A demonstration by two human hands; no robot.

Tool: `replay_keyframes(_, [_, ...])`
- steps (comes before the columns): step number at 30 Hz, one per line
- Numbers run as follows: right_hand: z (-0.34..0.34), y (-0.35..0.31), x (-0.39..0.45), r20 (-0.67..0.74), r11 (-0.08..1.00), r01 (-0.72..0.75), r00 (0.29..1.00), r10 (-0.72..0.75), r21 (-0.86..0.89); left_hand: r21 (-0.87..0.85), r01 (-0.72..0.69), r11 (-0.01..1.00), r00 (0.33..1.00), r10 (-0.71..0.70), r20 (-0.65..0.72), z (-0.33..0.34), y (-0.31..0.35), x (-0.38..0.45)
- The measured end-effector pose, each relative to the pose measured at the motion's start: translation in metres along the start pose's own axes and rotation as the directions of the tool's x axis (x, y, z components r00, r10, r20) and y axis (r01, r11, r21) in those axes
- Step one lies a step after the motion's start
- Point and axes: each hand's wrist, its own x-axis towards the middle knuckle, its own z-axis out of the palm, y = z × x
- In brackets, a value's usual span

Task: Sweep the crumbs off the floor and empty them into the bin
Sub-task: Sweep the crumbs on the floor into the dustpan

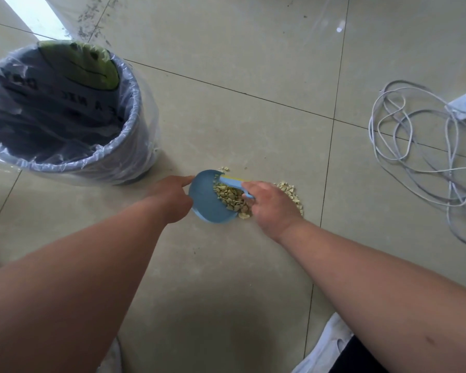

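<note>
Sweeping step, mid-way. Landmark: blue dustpan [209,203], resting on the tiled floor [226,265] just right of the lined bin [65,109].

Left hand [170,199] sits at the dustpan's left edge; its grip is closed round what I take to be the pan's handle, forefinger stretched along the rim. The handle itself is hidden under the hand.

Right hand [269,204] is just right of the dustpan, grip closed on a small blue-and-yellow brush [234,184] whose head reaches into the pan mouth.

Crumbs [230,199]: a good pile already inside the dustpan at its right side. More lie on the floor just right of the pan, partly behind the right hand, plus a few bits at the pan's far edge.

Doing it well, my judgement:
- keep the pan lip pressed flat to the tile so crumbs don't slide under it
- short strokes from the right pile toward the pan, not flicks, since the pieces look light and would scatter
- collect the strays at the far edge before lifting
- lift level, tilting back slightly, then tip over the bin opening

White cables [414,146] lie well right of the dustpan, out of the way.
</note>
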Motion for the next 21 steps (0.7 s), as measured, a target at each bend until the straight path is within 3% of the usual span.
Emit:
replay_keyframes(3, [-0.029, 0.024, 0.004, -0.101, 0.992, -0.13, 0.987, 0.129, -0.006, -0.036, -0.009, 0.999, 1.0, 0.009, 0.014, 0.0, -0.006, -0.002])
replay_keyframes(6, [-0.055, 0.062, -0.002, -0.207, 0.946, -0.323, 0.928, 0.309, -0.035, -0.041, -0.028, 0.999, 0.999, 0.03, 0.032, 0.0, -0.013, -0.004])
replay_keyframes(10, [-0.059, 0.095, -0.024, -0.213, 0.867, -0.494, 0.856, 0.47, -0.07, -0.041, -0.025, 0.999, 0.998, 0.027, 0.056, 0.001, -0.015, -0.003])
replay_keyframes(15, [-0.033, 0.079, -0.036, -0.165, 0.876, -0.48, 0.868, 0.468, -0.042, -0.021, -0.025, 0.999, 0.998, 0.026, 0.055, 0.005, -0.009, 0.0])
replay_keyframes(21, [0.005, 0.032, -0.027, -0.093, 0.931, -0.363, 0.929, 0.359, -0.029, -0.045, -0.03, 0.999, 0.997, 0.033, 0.066, 0.012, 0.0, -0.003])
